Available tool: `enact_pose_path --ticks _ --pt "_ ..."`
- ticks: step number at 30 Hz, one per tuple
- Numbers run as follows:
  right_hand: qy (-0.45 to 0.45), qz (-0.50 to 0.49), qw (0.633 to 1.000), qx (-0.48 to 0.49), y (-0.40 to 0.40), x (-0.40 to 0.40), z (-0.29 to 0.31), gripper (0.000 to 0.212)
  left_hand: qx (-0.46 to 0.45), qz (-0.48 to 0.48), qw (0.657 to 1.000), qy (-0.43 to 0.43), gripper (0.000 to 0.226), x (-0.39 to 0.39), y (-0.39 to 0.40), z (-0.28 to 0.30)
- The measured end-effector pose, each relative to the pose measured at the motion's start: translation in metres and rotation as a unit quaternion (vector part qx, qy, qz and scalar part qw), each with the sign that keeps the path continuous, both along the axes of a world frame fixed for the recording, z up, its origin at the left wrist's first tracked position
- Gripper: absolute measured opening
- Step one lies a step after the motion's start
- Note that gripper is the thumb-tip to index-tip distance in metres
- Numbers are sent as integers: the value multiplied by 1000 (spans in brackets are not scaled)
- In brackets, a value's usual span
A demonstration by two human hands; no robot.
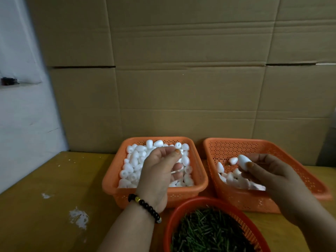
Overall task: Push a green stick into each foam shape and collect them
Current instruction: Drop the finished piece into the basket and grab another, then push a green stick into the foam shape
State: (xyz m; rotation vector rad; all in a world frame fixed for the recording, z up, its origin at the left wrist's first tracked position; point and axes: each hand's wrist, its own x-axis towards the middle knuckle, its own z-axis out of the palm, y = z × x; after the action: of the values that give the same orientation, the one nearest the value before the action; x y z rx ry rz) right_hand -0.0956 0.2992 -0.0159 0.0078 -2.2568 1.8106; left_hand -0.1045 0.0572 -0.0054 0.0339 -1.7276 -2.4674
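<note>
My right hand (269,171) pinches a white egg-shaped foam piece (243,161) over the right orange perforated basket (309,179), left hand (161,168) loosely curled over the full left orange basket (109,180), contents unclear; risk: stick enters off-axis, foam splits.

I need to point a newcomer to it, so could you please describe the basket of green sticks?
On the yellow table stand three orange baskets. The round basket nearest the camera is the one: the only round basket, holding green sticks, not white foam.
</note>
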Motion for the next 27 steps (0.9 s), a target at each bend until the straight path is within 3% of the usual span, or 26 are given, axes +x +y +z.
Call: enact_pose_path --ticks 4,8,14,16,19,22,27 --pt "26 -128 956 262 13 -8 -9 18 -123 79 989 34 10 -8 -10 -6" --pt "28 -194 900 390 17 -12 -16 20 -264 123 954 71 13 -12 -19 -12" --pt "17 -250 851 461 20 -11 -17 24 -371 121 919 62 14 -17 -31 -16" --pt "50 -243 839 485 19 -9 -14 26 -381 123 914 62 14 -18 -32 -16" --pt "126 -180 849 480 7 -3 -8 3 -389 117 912 65 14 -17 -32 -15" --pt "102 -92 871 472 -2 2 -6 27 -398 113 908 63 10 -17 -30 -16" --pt "21 -41 823 566 -7 2 -11 54 -424 112 896 62 8 -16 -29 -16"
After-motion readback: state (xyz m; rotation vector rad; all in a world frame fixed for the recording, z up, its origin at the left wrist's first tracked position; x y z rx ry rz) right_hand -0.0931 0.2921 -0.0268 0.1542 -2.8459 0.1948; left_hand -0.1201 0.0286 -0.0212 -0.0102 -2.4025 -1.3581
